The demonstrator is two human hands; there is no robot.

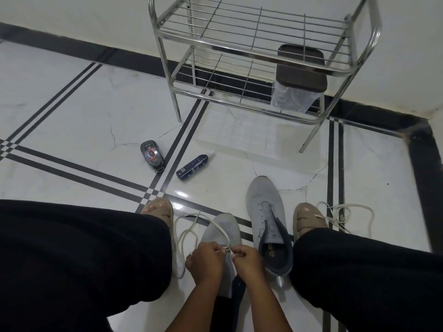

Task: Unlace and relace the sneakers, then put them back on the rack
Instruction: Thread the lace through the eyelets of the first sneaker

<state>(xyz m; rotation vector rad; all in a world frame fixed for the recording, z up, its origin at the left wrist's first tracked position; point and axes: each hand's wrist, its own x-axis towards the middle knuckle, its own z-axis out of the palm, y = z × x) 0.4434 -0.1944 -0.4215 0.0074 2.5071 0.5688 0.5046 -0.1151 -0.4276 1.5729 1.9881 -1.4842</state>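
We are sitting with our knees apart over a glossy white tiled floor (84, 121) crossed by black stripes, our legs in black trousers (79, 257) and our feet in beige slippers (309, 220). Between our knees we are working on a light grey fabric sneaker (221, 232), its toe pointing away from us. Our left hand (207, 262) and right hand (248, 259) are meeting over its eyelets, the fingers of each curled and pinching the white flat shoelace (189, 232). The slack of that lace is looping out across the toe and onto the floor towards our left slipper.

Just to the right, the second light grey sneaker (268, 212) with a dark navy lining is lying on the floor, unlaced, its tongue pulled up. Its own loose white lace (347, 209) is trailing over our right slipper and onto the tiles beyond.

Further out, a black oval shoe-polish sponge case (152, 154) and a dark blue spray can (193, 166) lying on its side are sitting near each other. The two-tier chrome wire shoe rack (254, 34) is standing against the wall, holding a clear plastic container with a dark brown lid (300, 70) on its lower shelf.
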